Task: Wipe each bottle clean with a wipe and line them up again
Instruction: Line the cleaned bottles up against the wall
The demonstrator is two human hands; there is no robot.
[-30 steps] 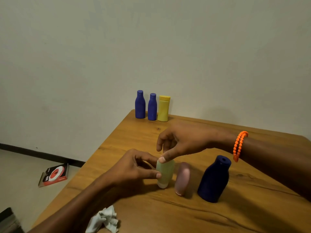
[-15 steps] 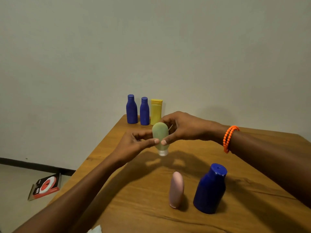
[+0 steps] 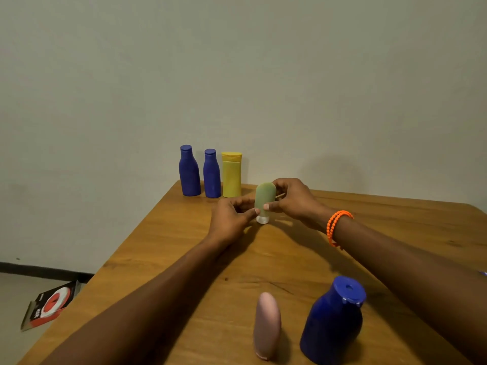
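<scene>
A small green bottle (image 3: 264,196) with a white cap at its lower end stands cap-down on the wooden table (image 3: 395,227), just right of the yellow bottle (image 3: 231,175). My left hand (image 3: 228,219) pinches its lower part from the left. My right hand (image 3: 295,200) grips it from the right, with an orange bead bracelet on that wrist. Two blue bottles (image 3: 189,171) (image 3: 211,174) stand in a row with the yellow one at the table's far edge. A pink bottle (image 3: 266,325) and a large blue bottle (image 3: 333,321) stand near me. The wipe is out of view.
A pale wall rises right behind the back row. The table's left edge drops to the floor, where a red and black box (image 3: 50,305) lies.
Both hands carried the green bottle from beside the pink bottle up and away to the back row, then lowered it to the table next to the yellow bottle. The wipe has left the view.
</scene>
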